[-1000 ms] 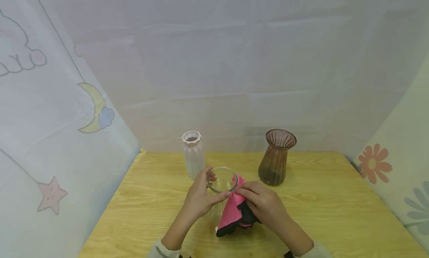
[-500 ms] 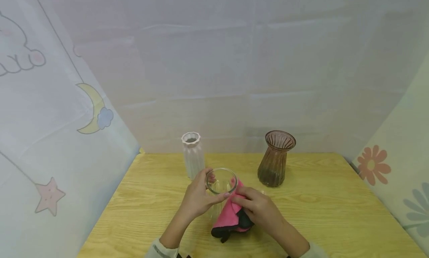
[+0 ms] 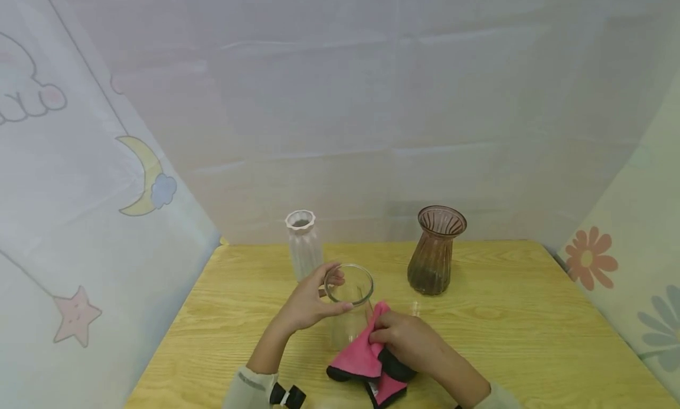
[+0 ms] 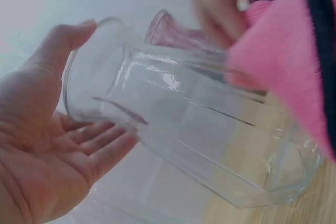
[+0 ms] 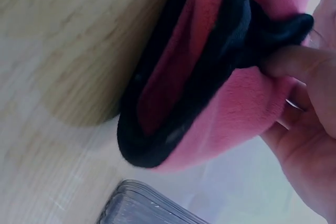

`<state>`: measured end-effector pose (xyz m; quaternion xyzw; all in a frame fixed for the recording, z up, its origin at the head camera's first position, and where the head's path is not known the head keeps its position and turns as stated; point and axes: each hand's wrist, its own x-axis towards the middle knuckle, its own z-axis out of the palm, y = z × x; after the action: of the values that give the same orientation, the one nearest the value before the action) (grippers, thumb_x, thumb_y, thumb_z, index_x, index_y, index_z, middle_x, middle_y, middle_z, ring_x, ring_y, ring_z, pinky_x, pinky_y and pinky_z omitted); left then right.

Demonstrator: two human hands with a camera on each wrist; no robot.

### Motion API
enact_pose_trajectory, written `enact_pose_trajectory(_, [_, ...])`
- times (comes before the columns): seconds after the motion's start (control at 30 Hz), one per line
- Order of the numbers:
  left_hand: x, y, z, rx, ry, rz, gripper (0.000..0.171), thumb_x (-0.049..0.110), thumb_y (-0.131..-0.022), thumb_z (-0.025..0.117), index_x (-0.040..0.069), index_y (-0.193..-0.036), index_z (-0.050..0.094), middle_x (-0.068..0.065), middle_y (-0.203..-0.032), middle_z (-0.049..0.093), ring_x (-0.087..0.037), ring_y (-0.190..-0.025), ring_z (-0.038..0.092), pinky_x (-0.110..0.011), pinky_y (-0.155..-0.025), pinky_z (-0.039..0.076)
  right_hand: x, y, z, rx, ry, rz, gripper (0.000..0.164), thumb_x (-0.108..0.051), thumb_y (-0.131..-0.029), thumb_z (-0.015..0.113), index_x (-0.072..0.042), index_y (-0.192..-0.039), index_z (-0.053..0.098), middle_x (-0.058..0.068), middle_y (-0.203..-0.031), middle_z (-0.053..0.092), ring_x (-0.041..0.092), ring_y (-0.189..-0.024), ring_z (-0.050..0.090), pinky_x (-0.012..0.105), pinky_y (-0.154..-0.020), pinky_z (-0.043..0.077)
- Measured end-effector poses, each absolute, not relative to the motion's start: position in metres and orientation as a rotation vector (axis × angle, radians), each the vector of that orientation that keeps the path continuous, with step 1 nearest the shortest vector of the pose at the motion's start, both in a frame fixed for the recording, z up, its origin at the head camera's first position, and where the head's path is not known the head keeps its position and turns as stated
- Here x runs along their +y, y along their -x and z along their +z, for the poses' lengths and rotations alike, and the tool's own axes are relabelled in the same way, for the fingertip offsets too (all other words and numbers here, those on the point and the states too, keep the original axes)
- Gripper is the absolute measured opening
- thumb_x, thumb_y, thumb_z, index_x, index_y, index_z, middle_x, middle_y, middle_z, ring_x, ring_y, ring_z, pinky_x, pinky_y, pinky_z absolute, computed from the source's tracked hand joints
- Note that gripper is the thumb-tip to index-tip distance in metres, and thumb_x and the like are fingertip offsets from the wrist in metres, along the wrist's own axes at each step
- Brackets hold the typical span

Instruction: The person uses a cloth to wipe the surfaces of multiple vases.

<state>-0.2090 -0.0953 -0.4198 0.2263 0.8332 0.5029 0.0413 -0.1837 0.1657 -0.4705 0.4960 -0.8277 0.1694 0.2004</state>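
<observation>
A clear glass vase (image 3: 345, 331) stands on the table in the head view. My left hand (image 3: 308, 303) holds it round the neck, thumb at the near side of the rim and fingers on the far side. In the left wrist view, that hand (image 4: 58, 145) spans the glass neck. My right hand (image 3: 408, 341) pinches a pink cloth (image 3: 358, 357) with black edging, to the right of the vase's lower body. The cloth (image 5: 236, 108) hangs in folds from thumb and fingers in the right wrist view. It hides part of the vase's base.
Behind my left hand stands a white ribbed vase (image 3: 306, 254). A brownish-purple glass vase (image 3: 432, 261) with a flared rim is at the back right of the wooden table (image 3: 520, 314). Printed sheets (image 3: 340, 102) enclose the table's back and sides.
My right hand has drawn the cloth down from near the vase's rim towards its base, and the cloth has spread out. The left hand stays at the neck, its thumb shifted slightly left.
</observation>
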Motion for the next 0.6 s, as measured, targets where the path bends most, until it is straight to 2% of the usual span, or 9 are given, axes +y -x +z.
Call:
enact_pose_trajectory(0.17, [-0.099,0.205,-0.422,2.461,-0.768,1.601,0.089,0.032,-0.091,0.078,0.012,-0.16,0.025,-0.013,-0.15,0.049,-0.03,-0.139,0.047,-0.057,-0.111,0.04,0.172,0.177,-0.463,-2.503,-1.405,0.465,0.023,-0.003,-0.085,0.078,-0.022,-0.096,0.081,-0.008,-0.094,0.067,0.003,-0.086,0.064,0.015,-0.068,0.051])
enact_pose_trajectory(0.3, [-0.094,0.19,-0.419,2.528,-0.669,1.629,0.101,0.037,-0.088,0.081,0.009,-0.161,0.017,-0.016,-0.159,0.037,-0.031,-0.147,0.036,-0.053,-0.115,0.035,0.181,0.173,-0.446,-2.394,-1.335,0.534,0.031,0.003,-0.079,0.079,-0.019,-0.102,0.079,-0.006,-0.104,0.071,0.009,-0.093,0.068,0.025,-0.074,0.057])
enact_pose_trajectory(0.43, [-0.084,0.179,-0.411,2.657,-0.57,1.605,0.106,0.045,-0.084,0.082,0.008,-0.161,0.019,-0.015,-0.158,0.039,-0.03,-0.144,0.041,-0.052,-0.114,0.038,0.182,0.175,-0.428,-2.186,-1.252,0.568,0.046,0.008,-0.071,0.081,-0.017,-0.11,0.079,-0.002,-0.112,0.075,0.018,-0.1,0.07,0.036,-0.079,0.06])
enact_pose_trajectory(0.5, [-0.08,0.176,-0.41,2.715,-0.543,1.565,0.104,0.048,-0.085,0.08,0.008,-0.161,0.02,-0.014,-0.156,0.041,-0.03,-0.14,0.046,-0.052,-0.111,0.04,0.179,0.177,-0.425,-2.111,-1.222,0.554,0.05,0.008,-0.069,0.083,-0.016,-0.112,0.079,0.001,-0.111,0.076,0.02,-0.099,0.071,0.038,-0.078,0.06])
enact_pose_trajectory(0.6, [-0.076,0.175,-0.41,2.766,-0.493,1.528,0.097,0.052,-0.087,0.076,0.007,-0.158,0.027,-0.011,-0.152,0.047,-0.031,-0.133,0.053,-0.054,-0.105,0.045,0.171,0.179,-0.43,-2.061,-1.172,0.549,0.047,0.005,-0.068,0.084,-0.017,-0.109,0.08,0.002,-0.107,0.076,0.02,-0.096,0.071,0.035,-0.076,0.06])
